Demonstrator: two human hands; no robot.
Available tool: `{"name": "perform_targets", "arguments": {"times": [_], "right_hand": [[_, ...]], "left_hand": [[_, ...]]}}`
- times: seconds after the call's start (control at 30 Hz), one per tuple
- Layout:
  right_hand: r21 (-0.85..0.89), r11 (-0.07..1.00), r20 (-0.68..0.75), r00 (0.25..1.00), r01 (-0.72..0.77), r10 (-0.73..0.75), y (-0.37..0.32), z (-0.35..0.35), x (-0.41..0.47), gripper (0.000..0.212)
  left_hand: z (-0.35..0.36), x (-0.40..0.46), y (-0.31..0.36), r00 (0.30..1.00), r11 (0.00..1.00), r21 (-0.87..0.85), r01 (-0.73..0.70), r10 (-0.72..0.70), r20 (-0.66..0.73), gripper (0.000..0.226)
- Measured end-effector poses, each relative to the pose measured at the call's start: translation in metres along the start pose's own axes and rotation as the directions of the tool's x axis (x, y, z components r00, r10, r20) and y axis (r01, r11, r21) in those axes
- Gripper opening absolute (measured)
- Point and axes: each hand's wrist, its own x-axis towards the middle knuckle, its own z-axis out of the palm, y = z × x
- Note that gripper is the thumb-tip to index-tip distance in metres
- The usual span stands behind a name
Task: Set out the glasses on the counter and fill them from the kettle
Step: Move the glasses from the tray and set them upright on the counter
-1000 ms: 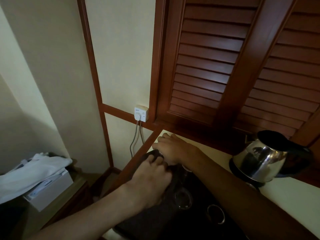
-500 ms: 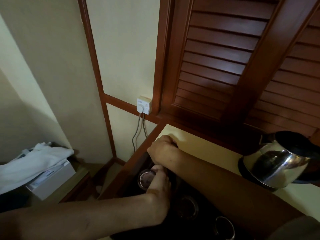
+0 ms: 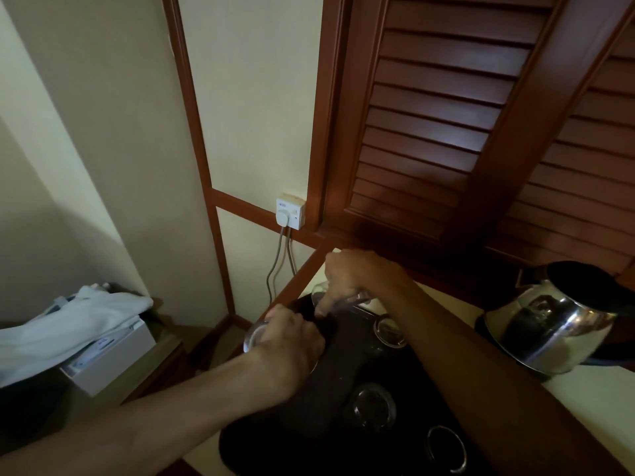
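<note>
over dark tray [image 3: 343,379], both hands [image 3: 292,341] gripping glasses [image 3: 256,334].

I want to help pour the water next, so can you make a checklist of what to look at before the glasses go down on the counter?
1. Left hand has a glass in its grip: ok.
2. Right hand has a second glass in its grip: ok.
3. Bare cream counter beside the dark tray to set them on: ok.
4. Kettle standing upright within reach on the right: ok.
5. Water inside the kettle: cannot tell, its lid is shut.
6. Other glasses off the tray: not ok, three are on it.
</note>
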Motion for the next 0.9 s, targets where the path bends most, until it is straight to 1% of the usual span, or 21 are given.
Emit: {"name": "perform_targets", "arguments": {"times": [0.03, 0.07, 0.1, 0.13, 0.17, 0.2, 0.23, 0.27, 0.33, 0.37, 0.4, 0.43, 0.5, 0.53, 0.6, 0.67, 0.7, 0.73, 0.8, 0.83, 0.9], "right_hand": [[0.122, 0.992, -0.027, 1.0, 0.015, -0.012, 0.007, -0.005, -0.01, 0.058], [0.23, 0.973, -0.048, 0.999, 0.034, -0.023, 0.014, -0.008, -0.019, 0.058], [0.348, 0.935, -0.093, 0.995, 0.064, -0.034, 0.02, -0.008, -0.028, 0.057], [0.466, 0.879, -0.147, 0.989, 0.099, -0.033, 0.026, -0.008, -0.036, 0.055], [0.561, 0.817, -0.211, 0.977, 0.133, -0.015, 0.032, -0.007, -0.046, 0.051], [0.632, 0.758, -0.262, 0.965, 0.16, 0.015, 0.038, -0.005, -0.057, 0.048], [0.682, 0.707, -0.31, 0.949, 0.185, 0.05, 0.042, -0.003, -0.066, 0.045], [0.722, 0.656, -0.351, 0.933, 0.218, 0.077, 0.046, 0.0, -0.076, 0.043], [0.8, 0.53, -0.408, 0.902, 0.28, 0.139, 0.054, 0.008, -0.093, 0.045], [0.833, 0.457, -0.429, 0.886, 0.313, 0.176, 0.061, 0.012, -0.105, 0.049], [0.856, 0.384, -0.44, 0.877, 0.345, 0.193, 0.068, 0.015, -0.113, 0.054], [0.873, 0.315, -0.447, 0.87, 0.373, 0.209, 0.072, 0.018, -0.117, 0.058], [0.883, 0.201, -0.465, 0.852, 0.425, 0.24, 0.083, 0.025, -0.136, 0.063], [0.879, 0.145, -0.477, 0.842, 0.454, 0.253, 0.089, 0.029, -0.146, 0.063], [0.865, 0.061, -0.495, 0.824, 0.499, 0.277, 0.103, 0.038, -0.17, 0.053], [0.857, 0.037, -0.503, 0.818, 0.514, 0.28, 0.118, 0.047, -0.193, 0.035], [0.861, 0.022, -0.494, 0.824, 0.508, 0.278, 0.127, 0.052, -0.205, 0.032], [0.867, 0.0, -0.48, 0.834, 0.499, 0.274, 0.138, 0.058, -0.217, 0.034], [0.878, -0.035, -0.454, 0.854, 0.477, 0.254, 0.156, 0.07, -0.236, 0.052], [0.881, -0.018, -0.455, 0.857, 0.473, 0.243, 0.167, 0.077, -0.246, 0.06], [0.867, 0.047, -0.494, 0.841, 0.497, 0.22, 0.185, 0.092, -0.267, 0.056]], "left_hand": [[0.002, 0.001, -0.006, 0.999, 0.997, -0.072, 0.027, -0.029, -0.023, 0.045], [0.001, -0.004, -0.014, 0.998, 0.978, -0.204, 0.044, -0.052, -0.036, 0.051], [-0.001, -0.011, -0.022, 0.993, 0.927, -0.37, 0.051, -0.085, -0.075, 0.054], [-0.003, -0.018, -0.029, 0.991, 0.844, -0.536, 0.005, -0.077, -0.112, 0.053], [-0.002, -0.024, -0.035, 0.988, 0.713, -0.7, -0.036, -0.08, -0.133, 0.051], [-0.001, -0.029, -0.039, 0.984, 0.561, -0.825, -0.074, -0.094, -0.152, 0.05], [-0.002, -0.036, -0.04, 0.98, 0.403, -0.908, -0.11, -0.109, -0.167, 0.049], [-0.003, -0.041, -0.039, 0.972, 0.264, -0.953, -0.151, -0.134, -0.191, 0.047], [-0.01, -0.045, -0.031, 0.95, 0.07, -0.971, -0.227, -0.204, -0.237, 0.041], [-0.018, -0.047, -0.022, 0.937, -0.022, -0.964, -0.266, -0.242, -0.253, 0.038], [-0.024, -0.048, -0.014, 0.921, -0.115, -0.948, -0.296, -0.297, -0.252, 0.036], [-0.028, -0.047, -0.01, 0.91, -0.205, -0.93, -0.306, -0.351, -0.221, 0.032], [-0.043, -0.051, 0.008, 0.896, -0.361, -0.871, -0.333, -0.408, -0.173, 0.026], [-0.049, -0.053, 0.016, 0.891, -0.406, -0.843, -0.354, -0.422, -0.171, 0.024], [-0.065, -0.06, 0.038, 0.876, -0.438, -0.805, -0.4, -0.442, -0.194, 0.02], [-0.082, -0.069, 0.06, 0.866, -0.479, -0.761, -0.439, -0.45, -0.216, 0.019], [-0.09, -0.073, 0.073, 0.863, -0.501, -0.737, -0.454, -0.453, -0.224, 0.019], [-0.099, -0.077, 0.088, 0.856, -0.506, -0.722, -0.472, -0.46, -0.237, 0.02], [-0.113, -0.086, 0.113, 0.837, -0.495, -0.7, -0.514, -0.469, -0.283, 0.021], [-0.12, -0.089, 0.126, 0.83, -0.488, -0.694, -0.529, -0.469, -0.303, 0.02], [-0.132, -0.092, 0.155, 0.82, -0.47, -0.694, -0.545, -0.47, -0.326, 0.02]]}}
